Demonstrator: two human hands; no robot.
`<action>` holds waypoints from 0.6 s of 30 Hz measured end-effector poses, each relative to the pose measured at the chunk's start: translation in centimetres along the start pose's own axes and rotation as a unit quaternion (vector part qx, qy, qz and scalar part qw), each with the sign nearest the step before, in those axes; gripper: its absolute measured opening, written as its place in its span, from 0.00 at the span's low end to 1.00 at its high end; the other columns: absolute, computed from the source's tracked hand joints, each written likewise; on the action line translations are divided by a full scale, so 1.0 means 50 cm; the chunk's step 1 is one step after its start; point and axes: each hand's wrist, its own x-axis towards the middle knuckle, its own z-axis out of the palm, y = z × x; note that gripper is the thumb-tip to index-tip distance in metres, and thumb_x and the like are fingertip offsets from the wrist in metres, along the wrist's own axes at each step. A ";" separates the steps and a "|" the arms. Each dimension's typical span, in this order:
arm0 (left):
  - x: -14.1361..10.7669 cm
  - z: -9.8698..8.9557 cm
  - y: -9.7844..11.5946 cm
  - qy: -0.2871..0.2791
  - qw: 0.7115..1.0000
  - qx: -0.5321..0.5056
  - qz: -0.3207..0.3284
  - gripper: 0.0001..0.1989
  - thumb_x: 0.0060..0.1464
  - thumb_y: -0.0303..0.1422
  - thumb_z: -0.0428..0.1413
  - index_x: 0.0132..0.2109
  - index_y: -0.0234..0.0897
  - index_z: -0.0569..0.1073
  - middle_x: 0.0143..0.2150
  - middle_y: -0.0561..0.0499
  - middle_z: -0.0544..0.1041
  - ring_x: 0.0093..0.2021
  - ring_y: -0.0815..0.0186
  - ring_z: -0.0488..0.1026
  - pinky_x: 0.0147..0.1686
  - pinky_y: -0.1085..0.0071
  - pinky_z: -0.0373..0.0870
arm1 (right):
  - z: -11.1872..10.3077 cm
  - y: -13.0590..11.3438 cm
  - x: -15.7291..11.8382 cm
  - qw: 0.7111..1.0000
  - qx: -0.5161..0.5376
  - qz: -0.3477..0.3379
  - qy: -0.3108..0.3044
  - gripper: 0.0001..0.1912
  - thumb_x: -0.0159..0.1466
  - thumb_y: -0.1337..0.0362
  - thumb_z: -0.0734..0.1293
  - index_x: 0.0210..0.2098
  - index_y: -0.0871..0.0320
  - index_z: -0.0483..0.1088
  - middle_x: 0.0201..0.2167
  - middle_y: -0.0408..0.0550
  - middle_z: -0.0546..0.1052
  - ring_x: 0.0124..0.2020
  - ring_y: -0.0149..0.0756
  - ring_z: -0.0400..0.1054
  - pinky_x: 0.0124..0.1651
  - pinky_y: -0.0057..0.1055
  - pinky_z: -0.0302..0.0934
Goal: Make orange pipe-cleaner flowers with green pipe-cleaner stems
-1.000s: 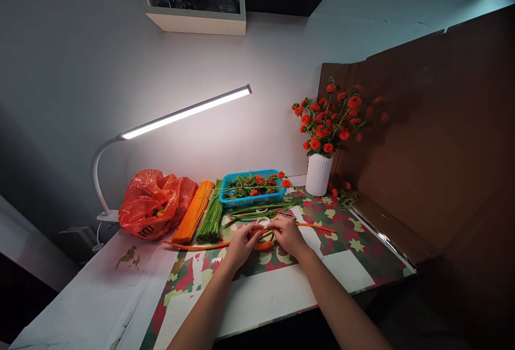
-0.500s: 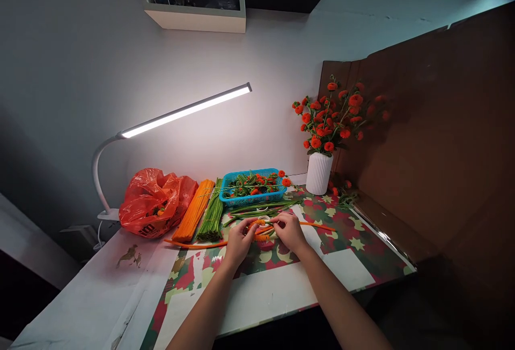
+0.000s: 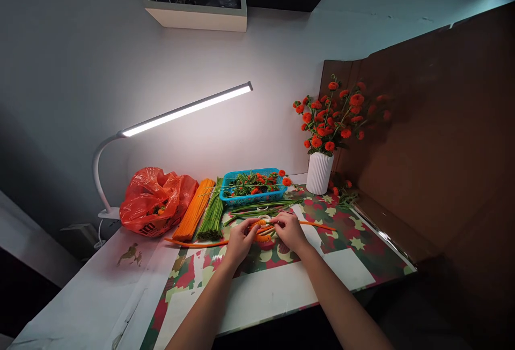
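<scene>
Fingertips have parted slightly since the first frame, exposing a curled orange piece (image 3: 259,223) between them. Left to right: red plastic bag (image 3: 151,205), then orange pipe-cleaner bundle (image 3: 194,209) and green pipe-cleaner bundle (image 3: 211,217), side by side. Left hand (image 3: 240,240): thumb and fingers pinching the curled orange piece, held just above the tabletop (image 3: 277,291). Right hand (image 3: 288,230): thumb and index together at its right end; whether they grip it cannot be told. Behind the hands: blue basket (image 3: 253,196); farther right, white ribbed vase (image 3: 319,174).

Step in hand, judged: shaping or adjusting the curled orange piece. Any further adjustment would call for a steady left pinch and small right-finger moves.

Edges: basket rim and loose green stems (image 3: 257,210) limit reach away from the person; the near table edge runs beneath the forearms. Sideways room is greater rightward, up to the brown cardboard panel (image 3: 434,141).
</scene>
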 end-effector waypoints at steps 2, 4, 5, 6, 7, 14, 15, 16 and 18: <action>0.000 0.001 -0.002 -0.018 1.000 -0.003 0.006 0.18 0.54 0.42 0.53 0.44 0.35 0.76 0.32 0.47 0.79 0.29 0.64 0.73 0.28 0.72 0.70 | 0.000 -0.002 -0.001 1.000 0.002 -0.012 -0.012 0.16 0.53 0.78 0.61 0.31 0.58 0.77 0.28 0.46 0.76 0.31 0.33 0.70 0.36 0.28 0.64; 0.000 0.002 -0.004 -0.036 0.999 -0.009 0.006 0.17 0.54 0.42 0.53 0.43 0.35 0.76 0.35 0.46 0.79 0.32 0.62 0.74 0.31 0.70 0.71 | 0.000 -0.003 -0.002 1.000 0.004 -0.021 -0.020 0.16 0.53 0.79 0.61 0.32 0.58 0.77 0.28 0.46 0.76 0.31 0.33 0.70 0.36 0.28 0.63; 0.000 0.003 -0.005 -0.042 0.999 -0.012 0.004 0.17 0.54 0.42 0.53 0.43 0.34 0.76 0.36 0.45 0.79 0.33 0.62 0.75 0.32 0.69 0.71 | 0.001 -0.004 -0.002 0.999 0.005 -0.024 -0.024 0.16 0.53 0.79 0.61 0.32 0.58 0.77 0.28 0.46 0.76 0.31 0.33 0.70 0.36 0.28 0.63; 0.000 0.004 -0.005 -0.045 0.999 -0.016 0.003 0.17 0.54 0.42 0.53 0.43 0.34 0.76 0.37 0.45 0.79 0.34 0.62 0.75 0.33 0.68 0.72 | 0.001 -0.005 -0.002 0.999 0.006 -0.025 -0.025 0.16 0.53 0.79 0.61 0.32 0.58 0.77 0.28 0.46 0.76 0.32 0.33 0.70 0.35 0.28 0.63; 0.000 0.005 -0.005 -0.044 0.999 -0.019 0.005 0.17 0.53 0.41 0.53 0.44 0.34 0.75 0.38 0.45 0.79 0.34 0.62 0.75 0.34 0.68 0.72 | 0.002 -0.006 -0.002 0.999 0.006 -0.025 -0.024 0.16 0.53 0.79 0.61 0.32 0.58 0.77 0.29 0.46 0.76 0.32 0.33 0.70 0.36 0.28 0.63; -0.001 0.011 0.000 0.063 0.997 -0.044 -0.022 0.19 0.52 0.43 0.55 0.46 0.34 0.73 0.34 0.48 0.78 0.26 0.67 0.72 0.23 0.74 0.69 | 0.002 -0.026 -0.001 0.998 0.002 0.023 0.051 0.07 0.56 0.72 0.63 0.29 0.59 0.74 0.26 0.47 0.75 0.27 0.34 0.69 0.31 0.28 0.63; -0.001 0.011 -0.001 0.083 0.995 -0.048 -0.027 0.19 0.53 0.44 0.54 0.45 0.34 0.73 0.32 0.48 0.78 0.24 0.68 0.71 0.22 0.75 0.67 | 0.003 -0.031 -0.002 0.997 -0.001 0.037 0.060 0.05 0.56 0.70 0.64 0.29 0.59 0.73 0.25 0.46 0.74 0.25 0.33 0.68 0.30 0.28 0.63; -0.001 0.011 -0.003 0.100 0.993 -0.055 -0.029 0.19 0.52 0.44 0.54 0.44 0.33 0.73 0.31 0.49 0.77 0.23 0.69 0.71 0.21 0.75 0.67 | 0.004 -0.037 -0.003 0.996 -0.003 0.052 0.067 0.04 0.56 0.67 0.65 0.30 0.59 0.73 0.24 0.45 0.74 0.24 0.33 0.68 0.29 0.28 0.63; -0.001 0.012 -0.006 0.122 0.990 -0.069 -0.025 0.20 0.52 0.45 0.55 0.43 0.33 0.73 0.31 0.48 0.77 0.23 0.69 0.71 0.21 0.75 0.68 | 0.009 -0.046 -0.006 0.994 0.004 0.079 0.070 0.06 0.55 0.64 0.67 0.32 0.58 0.71 0.21 0.44 0.73 0.22 0.34 0.67 0.27 0.28 0.62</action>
